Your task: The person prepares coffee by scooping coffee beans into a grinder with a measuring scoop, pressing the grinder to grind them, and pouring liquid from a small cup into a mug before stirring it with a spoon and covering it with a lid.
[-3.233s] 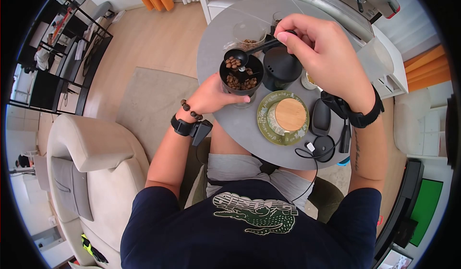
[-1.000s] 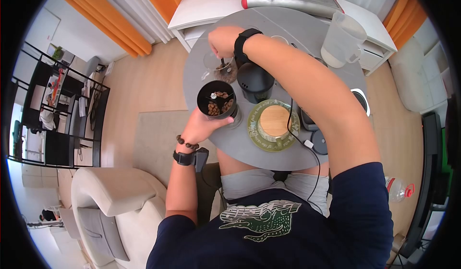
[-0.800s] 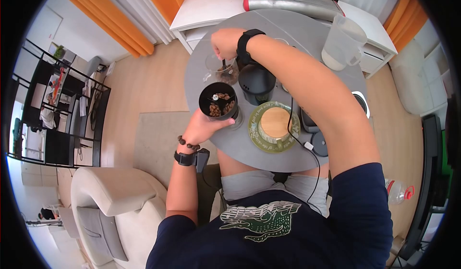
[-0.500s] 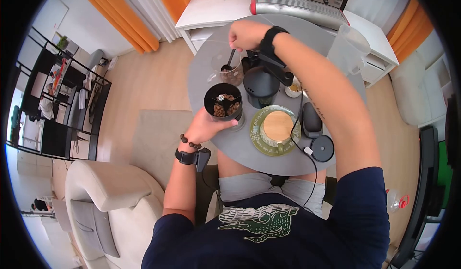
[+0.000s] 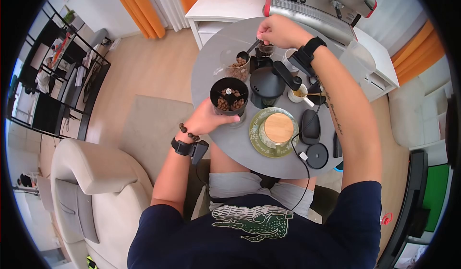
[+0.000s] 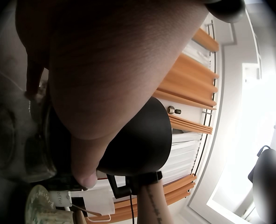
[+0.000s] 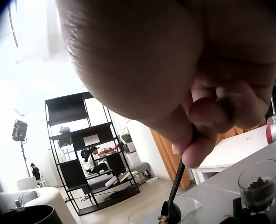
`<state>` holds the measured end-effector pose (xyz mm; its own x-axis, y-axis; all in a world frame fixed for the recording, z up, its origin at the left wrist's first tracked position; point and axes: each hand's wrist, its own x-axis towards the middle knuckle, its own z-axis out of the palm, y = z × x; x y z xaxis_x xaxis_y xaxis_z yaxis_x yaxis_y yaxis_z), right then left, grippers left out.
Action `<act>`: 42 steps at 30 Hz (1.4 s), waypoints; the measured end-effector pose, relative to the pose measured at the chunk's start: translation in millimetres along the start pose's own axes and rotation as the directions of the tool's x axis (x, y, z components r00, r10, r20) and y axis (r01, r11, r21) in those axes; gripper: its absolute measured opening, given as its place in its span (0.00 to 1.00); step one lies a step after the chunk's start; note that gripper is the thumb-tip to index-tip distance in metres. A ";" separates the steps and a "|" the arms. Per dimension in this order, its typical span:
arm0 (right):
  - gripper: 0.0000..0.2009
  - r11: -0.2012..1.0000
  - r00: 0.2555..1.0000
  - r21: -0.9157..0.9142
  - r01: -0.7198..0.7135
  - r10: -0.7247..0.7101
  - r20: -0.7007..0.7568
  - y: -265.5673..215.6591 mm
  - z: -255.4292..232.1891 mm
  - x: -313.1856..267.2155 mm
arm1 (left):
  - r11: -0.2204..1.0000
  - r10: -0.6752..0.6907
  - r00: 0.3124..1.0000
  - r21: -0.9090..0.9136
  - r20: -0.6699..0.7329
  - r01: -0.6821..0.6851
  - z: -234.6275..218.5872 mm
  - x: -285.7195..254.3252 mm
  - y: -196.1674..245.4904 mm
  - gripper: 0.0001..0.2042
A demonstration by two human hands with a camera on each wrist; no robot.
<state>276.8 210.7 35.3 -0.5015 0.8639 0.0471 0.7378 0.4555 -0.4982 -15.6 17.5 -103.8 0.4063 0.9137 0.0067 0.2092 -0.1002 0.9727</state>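
My left hand point(image 5: 209, 117) grips a coffee grinder with a round black hopper point(image 5: 225, 81), its thumb along the near side. Coffee beans point(image 5: 224, 104) lie around the metal shaft inside. In the left wrist view the hopper point(image 6: 145, 135) shows beyond the thumb. Thumb and fingertips of my right hand point(image 5: 283, 31) pinch the handle end of a black coffee scoop point(image 5: 244, 55). Its bowl is tilted at the mouth of a clear glass container point(image 5: 229, 63) partly filled with beans. The right wrist view shows several beans in the scoop point(image 7: 174, 212).
A black lidded vessel with a handle point(image 5: 267, 84) stands right of the grinder. Nearer are a green plate point(image 5: 257, 141) bearing a wooden-lidded jar point(image 5: 278, 127), a black case point(image 5: 311, 125) and a cable point(image 5: 307, 177). Behind are a small glass point(image 5: 265, 49) and white cups point(image 5: 297, 96).
My right hand moved from over the grinder to the glass container, dipped the scoop among the beans, then raised it to the mouth. The left hand keeps its grip on the grinder.
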 end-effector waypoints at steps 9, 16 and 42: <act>0.11 0.994 0.999 0.097 -0.053 0.052 0.017 7.2 -1.7 -3.9 | 0.999 -0.014 0.999 -0.034 0.035 0.015 -1.7 0.0 3.4 0.38; 0.11 0.943 0.990 0.301 -0.143 0.140 0.033 7.0 -33.7 -32.0 | 0.999 0.034 0.999 0.012 0.004 -0.034 -1.7 0.2 -0.6 0.41; 0.06 0.968 0.985 0.192 0.160 -0.145 -0.090 -107.0 -23.9 -147.5 | 0.997 0.017 1.000 0.071 0.007 -0.018 -5.2 1.2 -9.6 0.47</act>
<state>282.7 39.6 102.4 -0.5605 0.8046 0.1962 0.5475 0.5378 -0.6411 -21.7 21.5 -111.9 0.4160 0.9091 0.0220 0.2642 -0.1440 0.9536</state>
